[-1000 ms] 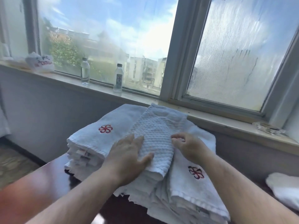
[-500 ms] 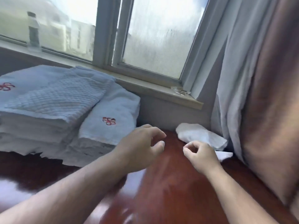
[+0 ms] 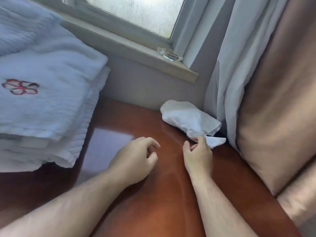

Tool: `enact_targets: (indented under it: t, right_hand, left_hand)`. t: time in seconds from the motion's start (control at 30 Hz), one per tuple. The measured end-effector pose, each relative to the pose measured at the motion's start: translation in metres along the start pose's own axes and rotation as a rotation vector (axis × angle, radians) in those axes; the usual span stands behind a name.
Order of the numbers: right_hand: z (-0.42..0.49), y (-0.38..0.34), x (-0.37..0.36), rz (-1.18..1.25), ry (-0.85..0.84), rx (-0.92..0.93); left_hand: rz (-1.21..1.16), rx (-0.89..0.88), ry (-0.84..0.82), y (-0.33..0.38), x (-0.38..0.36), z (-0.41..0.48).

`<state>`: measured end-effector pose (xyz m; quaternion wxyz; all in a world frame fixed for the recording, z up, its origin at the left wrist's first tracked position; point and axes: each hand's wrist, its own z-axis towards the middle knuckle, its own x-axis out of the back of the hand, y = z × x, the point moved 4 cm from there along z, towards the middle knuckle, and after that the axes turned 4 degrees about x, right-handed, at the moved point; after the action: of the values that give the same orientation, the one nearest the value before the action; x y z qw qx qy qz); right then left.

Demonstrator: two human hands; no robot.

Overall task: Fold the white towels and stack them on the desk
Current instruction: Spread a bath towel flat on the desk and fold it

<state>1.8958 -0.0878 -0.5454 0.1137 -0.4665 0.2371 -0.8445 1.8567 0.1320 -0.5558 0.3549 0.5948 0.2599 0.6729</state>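
Since half a second ago the right hand (image 3: 198,154) has reached the crumpled white towel (image 3: 188,118), fingertips pinching its near corner on the desk (image 3: 153,211). The left hand (image 3: 135,159) hovers loosely curled, empty. Best: draw it clear of the curtain (image 3: 222,74) before folding beside the towel stack (image 3: 42,100).
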Motion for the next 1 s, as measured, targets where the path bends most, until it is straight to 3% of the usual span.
enact_targets:
  t: [0.13, 0.43, 0.7, 0.93, 1.0]
  right_hand:
    - [0.037, 0.007, -0.019, -0.192, -0.049, -0.099]
    - [0.05, 0.006, -0.02, -0.297, -0.024, -0.072]
    - [0.048, 0.017, -0.017, -0.404, -0.094, -0.254]
    - [0.049, 0.017, -0.011, -0.432, -0.015, -0.119]
    - [0.046, 0.012, -0.013, -0.301, -0.017, -0.081]
  left_hand:
    - [-0.04, -0.038, 0.031, -0.007, 0.002, 0.014]
    - [-0.151, -0.002, 0.053, -0.008, 0.008, 0.018]
    - [-0.192, -0.025, 0.035, -0.008, 0.01, 0.014]
    - [-0.208, -0.028, 0.058, -0.008, 0.009, 0.016]
    - [-0.207, -0.024, 0.057, -0.008, 0.01, 0.016]
